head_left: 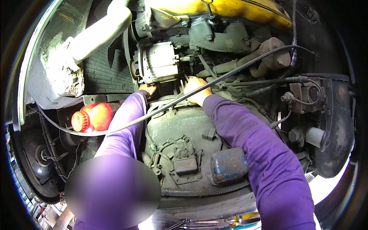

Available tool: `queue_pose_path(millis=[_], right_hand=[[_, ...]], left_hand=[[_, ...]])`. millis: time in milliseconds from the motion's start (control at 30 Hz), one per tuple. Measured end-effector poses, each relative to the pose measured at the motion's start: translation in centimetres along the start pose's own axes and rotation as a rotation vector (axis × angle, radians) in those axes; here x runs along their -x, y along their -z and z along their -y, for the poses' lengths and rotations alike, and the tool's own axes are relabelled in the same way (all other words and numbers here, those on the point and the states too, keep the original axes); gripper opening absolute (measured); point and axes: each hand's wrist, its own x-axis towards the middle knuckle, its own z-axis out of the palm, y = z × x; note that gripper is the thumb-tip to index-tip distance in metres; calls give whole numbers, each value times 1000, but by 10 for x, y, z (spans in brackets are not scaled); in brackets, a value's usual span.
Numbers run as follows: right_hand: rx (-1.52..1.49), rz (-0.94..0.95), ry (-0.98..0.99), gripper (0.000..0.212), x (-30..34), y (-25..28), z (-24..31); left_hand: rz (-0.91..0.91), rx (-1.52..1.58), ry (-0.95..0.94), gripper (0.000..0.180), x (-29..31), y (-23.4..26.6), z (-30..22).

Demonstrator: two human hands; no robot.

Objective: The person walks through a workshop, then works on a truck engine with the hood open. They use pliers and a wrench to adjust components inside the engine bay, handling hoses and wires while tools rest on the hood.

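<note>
Hands are reaching below the alternator point(159, 61) at upper centre: left hand point(148, 89) mostly hidden, grip unclear; right hand point(196, 89) curled, its hold also unclear.

My sleeves point(264, 153) are purple on both arms. Beside the alternator point(157, 61), which is pale grey with a ribbed pattern, I see the radiator point(105, 71), black and finely ridged. Above the alternator the cover point(230, 9) is yellow. Left of and below the alternator sits an orange-red cap point(92, 117). Well below the alternator the filter point(229, 165) is blue, scuffed with rust. A black cable point(237, 69) crosses to the alternator's right. The hose point(103, 32) left of the alternator is off-white.
</note>
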Motion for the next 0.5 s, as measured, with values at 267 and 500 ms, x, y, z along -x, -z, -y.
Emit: queue_pose_path(millis=[267, 500], right_hand=[[-330, 312, 91, 66, -33, 10, -18], [-728, 310, -54, 76, -42, 15, -20]], left_hand=[[-223, -117, -215, 33, -61, -40, 31], [68, -8, -50, 46, -18, -10, 3]])
